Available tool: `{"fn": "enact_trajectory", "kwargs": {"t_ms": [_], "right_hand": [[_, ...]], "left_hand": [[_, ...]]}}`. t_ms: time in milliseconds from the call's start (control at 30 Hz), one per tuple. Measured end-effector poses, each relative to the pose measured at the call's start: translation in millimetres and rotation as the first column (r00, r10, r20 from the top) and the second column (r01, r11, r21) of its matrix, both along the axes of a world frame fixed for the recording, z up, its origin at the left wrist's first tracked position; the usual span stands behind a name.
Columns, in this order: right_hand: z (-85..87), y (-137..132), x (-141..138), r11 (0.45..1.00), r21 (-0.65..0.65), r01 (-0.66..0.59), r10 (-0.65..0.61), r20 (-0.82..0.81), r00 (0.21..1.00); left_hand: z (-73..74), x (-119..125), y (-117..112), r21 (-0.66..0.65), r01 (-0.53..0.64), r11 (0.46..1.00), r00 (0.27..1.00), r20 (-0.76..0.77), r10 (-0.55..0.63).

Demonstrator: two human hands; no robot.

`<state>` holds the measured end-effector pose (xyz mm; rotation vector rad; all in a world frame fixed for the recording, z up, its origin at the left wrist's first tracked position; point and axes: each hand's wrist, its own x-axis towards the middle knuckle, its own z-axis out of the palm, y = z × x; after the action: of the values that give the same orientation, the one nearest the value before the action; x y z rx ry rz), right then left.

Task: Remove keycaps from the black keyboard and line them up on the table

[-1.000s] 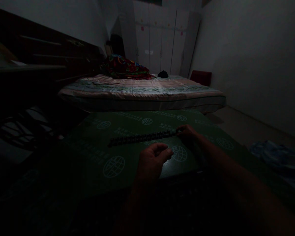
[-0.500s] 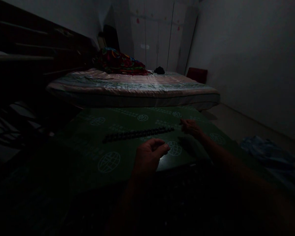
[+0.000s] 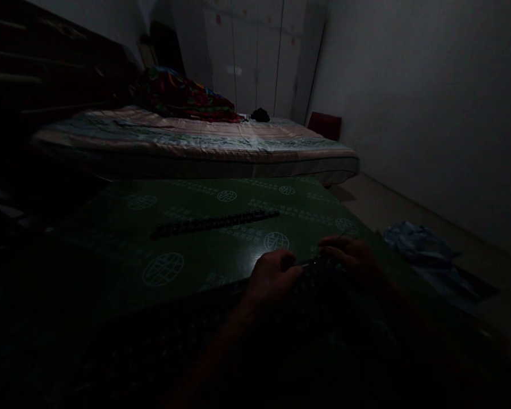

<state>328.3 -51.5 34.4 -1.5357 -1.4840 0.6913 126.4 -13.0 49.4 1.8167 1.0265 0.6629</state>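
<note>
The room is very dim. A long dark beaded strip (image 3: 213, 222) lies across a green board (image 3: 187, 255) printed with pale globe marks. My left hand (image 3: 275, 275) rests at the board's near edge with its fingers curled. My right hand (image 3: 349, 254) sits just to its right, fingers bent over a small dark thing between the two hands that I cannot make out. Both hands are well short of the strip.
Behind the board lies a low mattress (image 3: 196, 145) with a striped sheet, a bright crumpled cloth (image 3: 183, 96) and a small black item (image 3: 259, 115). White wardrobe doors (image 3: 255, 57) stand at the back. A blue cloth (image 3: 417, 244) lies on the floor at right.
My right hand has let go of the strip's right end and drawn back to the near edge beside my left hand. The view has swung to the right.
</note>
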Motion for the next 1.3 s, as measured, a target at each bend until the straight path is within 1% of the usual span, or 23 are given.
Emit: {"fn": "enact_trajectory", "kwargs": {"t_ms": [133,233,367,600,800,933,1033,1100,1233,1300], "right_hand": [[3.0,-7.3,-2.9,1.000,0.020,-0.017,0.017,0.030,0.999],[3.7,-8.4,-3.2,0.998,0.027,-0.048,0.047,0.026,0.999],[3.3,-8.8,-4.5,0.994,0.003,-0.112,0.112,-0.008,0.994],[-4.7,-5.9,-6.9,0.990,-0.028,-0.135,0.133,-0.068,0.989],[-8.3,-4.3,-2.9,0.986,-0.049,-0.162,0.156,-0.112,0.981],[-9.6,-2.4,0.1,0.983,-0.066,-0.169,0.158,-0.149,0.976],[-12.5,0.0,1.7,0.978,-0.043,-0.204,0.194,-0.164,0.967],[-14.4,1.1,2.1,0.971,-0.019,-0.237,0.231,-0.158,0.960],[-16.0,0.8,0.8,0.973,-0.020,-0.230,0.223,-0.176,0.959],[-16.3,0.5,-0.2,0.968,0.008,-0.252,0.250,-0.163,0.954]], "left_hand": [[-7.7,4.7,-3.9,0.060,0.044,0.997,0.994,-0.100,-0.038],[-10.9,6.0,-5.6,0.090,0.067,0.994,0.991,-0.121,-0.056],[-11.7,7.1,-7.5,0.101,0.084,0.991,0.983,-0.171,-0.066],[-12.5,8.0,-7.0,0.161,0.137,0.977,0.960,-0.266,-0.090],[-15.9,8.3,-7.1,0.196,0.131,0.972,0.950,-0.306,-0.066],[-16.5,9.2,-8.3,0.245,0.165,0.955,0.926,-0.372,-0.065],[-17.0,9.8,-9.2,0.295,0.175,0.939,0.913,-0.406,-0.042],[-17.3,10.2,-9.7,0.304,0.190,0.934,0.902,-0.430,-0.043],[-17.1,11.0,-10.7,0.307,0.228,0.924,0.885,-0.462,-0.065],[-16.9,11.4,-11.6,0.326,0.231,0.917,0.887,-0.458,-0.060]]}}
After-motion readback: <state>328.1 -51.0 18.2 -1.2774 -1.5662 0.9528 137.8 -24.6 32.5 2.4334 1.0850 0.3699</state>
